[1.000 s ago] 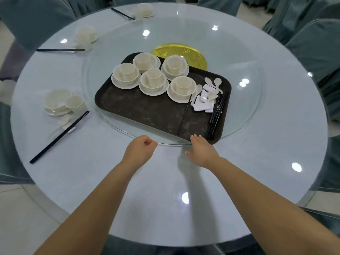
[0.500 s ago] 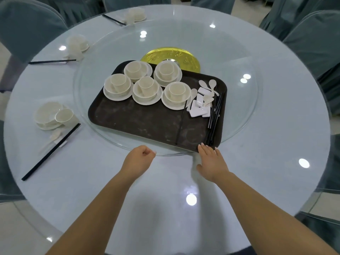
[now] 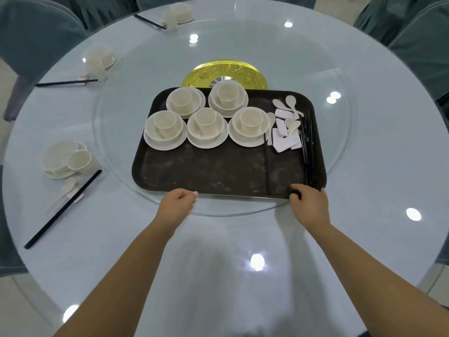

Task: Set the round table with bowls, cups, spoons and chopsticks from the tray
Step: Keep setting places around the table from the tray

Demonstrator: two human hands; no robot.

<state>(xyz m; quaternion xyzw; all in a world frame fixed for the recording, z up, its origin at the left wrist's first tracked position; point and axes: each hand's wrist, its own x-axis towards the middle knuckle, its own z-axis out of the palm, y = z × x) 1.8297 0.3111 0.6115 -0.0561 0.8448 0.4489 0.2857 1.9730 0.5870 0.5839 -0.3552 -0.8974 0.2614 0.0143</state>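
The right hand [image 3: 309, 205] has its grip on the near right corner of the tray [image 3: 218, 173], fingers curled over the rim. The left hand [image 3: 177, 205] sits at the tray's near edge, fingers curled; whether it actually pinches the rim or only rests against it is hard to tell from this angle.

The tray is dark brown, rectangular with rounded corners, its surface scuffed and smudged. It lies on the glass turntable [image 3: 340, 132] in the middle of the tabletop [image 3: 376, 215]. On its far left half stand five cream sets [image 3: 207, 127], each a cup inside a bowl on a saucer, two behind and three in front. Along its right side lie white spoons [image 3: 289, 103], small white rectangular rests [image 3: 284, 143] and a bundle of black chopsticks [image 3: 308, 147]; one single chopstick [image 3: 266, 164] lies apart, left of the bundle.

Beyond the tray shows a gold disc [image 3: 226, 74]. On the left of the tabletop three places [image 3: 65, 159] are laid with cream dishes and black chopsticks.
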